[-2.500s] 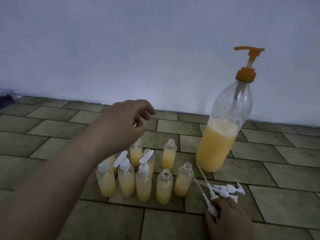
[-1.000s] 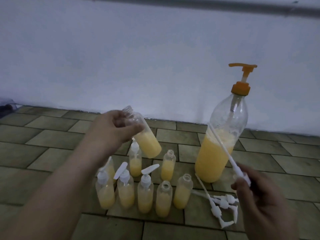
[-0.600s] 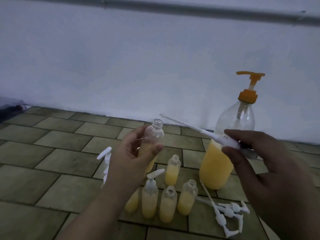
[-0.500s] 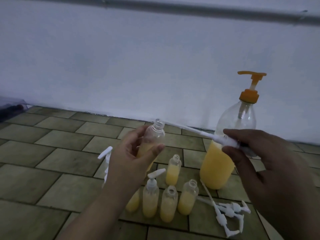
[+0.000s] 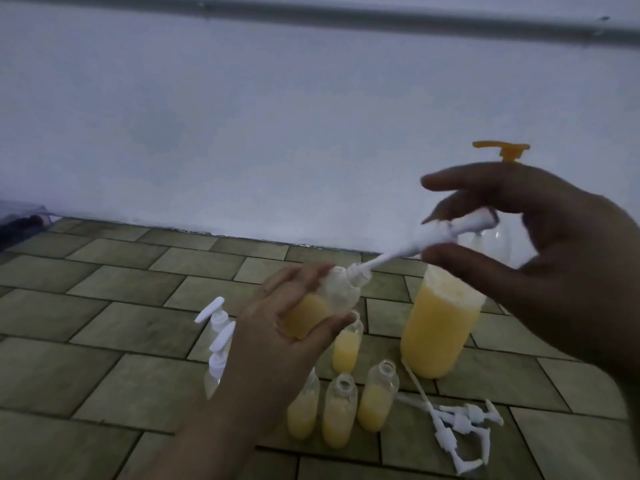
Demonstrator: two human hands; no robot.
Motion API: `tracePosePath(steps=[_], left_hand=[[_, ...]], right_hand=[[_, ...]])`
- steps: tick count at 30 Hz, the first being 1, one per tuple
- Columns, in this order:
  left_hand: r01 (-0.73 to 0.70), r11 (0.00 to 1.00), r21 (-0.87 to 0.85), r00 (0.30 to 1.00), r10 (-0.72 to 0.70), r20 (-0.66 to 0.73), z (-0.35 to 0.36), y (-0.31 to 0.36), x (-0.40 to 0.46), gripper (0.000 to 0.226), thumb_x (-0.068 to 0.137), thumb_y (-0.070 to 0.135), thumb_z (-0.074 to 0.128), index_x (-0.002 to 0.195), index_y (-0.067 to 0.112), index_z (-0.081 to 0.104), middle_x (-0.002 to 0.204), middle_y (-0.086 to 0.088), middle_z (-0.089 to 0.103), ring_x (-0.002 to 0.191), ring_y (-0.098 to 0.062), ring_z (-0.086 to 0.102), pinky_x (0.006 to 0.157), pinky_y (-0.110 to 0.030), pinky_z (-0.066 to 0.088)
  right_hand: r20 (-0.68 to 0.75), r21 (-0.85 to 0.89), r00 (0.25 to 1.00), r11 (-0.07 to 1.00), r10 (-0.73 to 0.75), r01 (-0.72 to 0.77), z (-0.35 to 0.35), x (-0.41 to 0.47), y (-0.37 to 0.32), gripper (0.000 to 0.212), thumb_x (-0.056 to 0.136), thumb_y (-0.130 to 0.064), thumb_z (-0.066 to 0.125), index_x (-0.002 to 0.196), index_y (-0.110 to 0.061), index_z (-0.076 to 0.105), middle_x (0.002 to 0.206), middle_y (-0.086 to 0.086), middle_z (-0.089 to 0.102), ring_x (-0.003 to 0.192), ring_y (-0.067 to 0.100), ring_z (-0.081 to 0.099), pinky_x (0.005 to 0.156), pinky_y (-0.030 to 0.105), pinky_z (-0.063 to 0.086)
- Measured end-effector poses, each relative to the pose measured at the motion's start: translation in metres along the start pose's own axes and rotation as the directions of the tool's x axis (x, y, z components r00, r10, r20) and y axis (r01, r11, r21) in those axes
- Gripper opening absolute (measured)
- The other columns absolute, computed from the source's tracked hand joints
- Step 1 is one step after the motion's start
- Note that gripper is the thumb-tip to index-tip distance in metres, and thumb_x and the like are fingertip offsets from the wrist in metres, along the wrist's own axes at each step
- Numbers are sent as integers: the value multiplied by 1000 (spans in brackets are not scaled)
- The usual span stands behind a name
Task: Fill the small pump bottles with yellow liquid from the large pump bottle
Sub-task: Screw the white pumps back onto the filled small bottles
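My left hand (image 5: 277, 327) grips a small clear bottle (image 5: 322, 304) half full of yellow liquid, tilted with its mouth toward the right. My right hand (image 5: 540, 258) pinches a white pump top (image 5: 446, 235), and the pump's thin tube enters the bottle's mouth. Behind my right hand stands the large pump bottle (image 5: 441, 327), about half full of yellow liquid, with its orange pump head (image 5: 502, 150) showing above my fingers. On the floor below stand several small filled bottles: open ones (image 5: 377, 396) in front, capped ones (image 5: 218, 327) partly hidden by my left arm.
Loose white pump tops (image 5: 460, 431) lie on the tiled floor (image 5: 104, 341) right of the small bottles. A white wall (image 5: 242, 116) rises right behind the bottles. A dark object (image 5: 20, 223) lies at the far left by the wall.
My left hand picked a small open bottle from the group and tilted it. My right hand lifted a pump top from the floor and its tube tip has gone into the bottle's mouth.
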State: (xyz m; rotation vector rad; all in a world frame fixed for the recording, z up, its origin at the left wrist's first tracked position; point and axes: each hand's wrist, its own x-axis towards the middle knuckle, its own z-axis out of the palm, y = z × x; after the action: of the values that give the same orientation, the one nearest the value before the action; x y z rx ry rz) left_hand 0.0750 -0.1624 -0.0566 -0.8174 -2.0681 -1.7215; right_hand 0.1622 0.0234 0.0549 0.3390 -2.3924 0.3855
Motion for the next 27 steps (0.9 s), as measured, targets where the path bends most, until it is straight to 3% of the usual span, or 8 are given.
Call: tracePosePath(steps=[4,10,12,15,17,21,25,27], left_hand=[[109,977,-182,993,-114,-20,7,6,-3,56,62,39,83,114,32,64,109,10,68,106,-11,63,84,-36,56],[222,923,-314,971,-239,-15,12,13,-10,49,50,35,78,98,32,69,95,15,73,96,-3,67,78,-35,58],[240,915,-325,967,-254,-1,10,14,-10,44,53,31,77,96,31,69,91,12,74,91,-5,69,75,-30,58],[267,903,-336,962,-268,46,9,14,-9,47,57,28,74,103,23,69,92,7,74,87,-8,69,74,-25,57],[277,899,-339,961,-270,69,9,14,-8,50,59,27,74,108,20,68,94,6,74,88,-7,69,71,-19,55],[305,882,-360,952,-294,88,12,14,-9,45,59,26,73,104,26,67,95,12,74,92,0,67,70,-11,51],[325,868,-375,945,-306,111,11,17,-7,45,60,28,71,104,21,69,92,8,74,90,-4,68,69,-12,51],[341,855,-391,940,-320,119,10,18,-6,49,57,29,72,105,18,70,93,7,75,91,-5,69,71,-17,53]], right_hand=[[-40,331,986,934,160,-138,32,10,-10,45,68,-53,72,107,-35,59,90,-21,65,85,-6,61,70,2,42],[3,472,898,791,439,-389,77,6,-17,50,61,-66,66,71,-18,56,66,-1,56,60,6,52,54,14,42],[111,526,882,726,459,-443,76,3,-14,50,58,-69,71,84,-28,60,78,-13,62,77,-1,58,68,11,46],[289,768,873,448,394,-457,67,1,-11,41,74,-30,73,113,-27,62,103,-9,71,99,6,65,79,20,52],[247,810,882,414,400,-415,68,1,-13,27,74,-18,68,101,-20,68,94,-2,74,92,10,69,77,22,54],[203,764,830,447,519,-466,79,-1,-12,38,51,-39,78,81,-19,67,75,-4,67,78,15,65,77,35,55],[346,865,817,179,462,-468,79,-1,-15,44,62,-25,70,104,-14,68,97,1,74,92,13,68,72,17,53],[322,878,799,155,508,-453,83,-2,-15,38,58,-18,73,95,-11,69,85,-1,73,81,11,69,67,17,53]])
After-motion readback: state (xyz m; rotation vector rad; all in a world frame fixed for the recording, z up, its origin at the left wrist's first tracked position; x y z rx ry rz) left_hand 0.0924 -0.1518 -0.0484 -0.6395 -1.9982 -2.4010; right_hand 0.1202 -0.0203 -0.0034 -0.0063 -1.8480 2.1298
